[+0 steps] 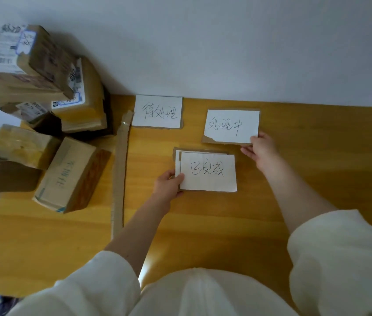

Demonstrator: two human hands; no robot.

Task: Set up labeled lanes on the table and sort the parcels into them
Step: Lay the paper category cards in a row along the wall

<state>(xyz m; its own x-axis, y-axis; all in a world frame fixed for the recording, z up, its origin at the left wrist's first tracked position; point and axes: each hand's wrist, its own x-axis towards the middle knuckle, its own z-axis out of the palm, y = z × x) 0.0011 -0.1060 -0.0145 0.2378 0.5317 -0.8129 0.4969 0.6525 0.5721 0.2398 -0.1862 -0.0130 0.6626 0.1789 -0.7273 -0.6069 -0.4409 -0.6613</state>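
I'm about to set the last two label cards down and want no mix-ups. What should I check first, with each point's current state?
1. First label card lying flat by the wall: ok.
2. Left hand grips the near card at its left edge: ok.
3. Right hand holds the middle card at its corner: ok.
4. Cardboard strip separates the parcels from the cards: ok.
5. Cards lined up in one row: not ok, the near card sits lower.
6. Strips between card lanes: not ok, none visible.

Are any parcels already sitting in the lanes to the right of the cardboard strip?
No: right of the cardboard strip lie only label cards; parcels are piled left.
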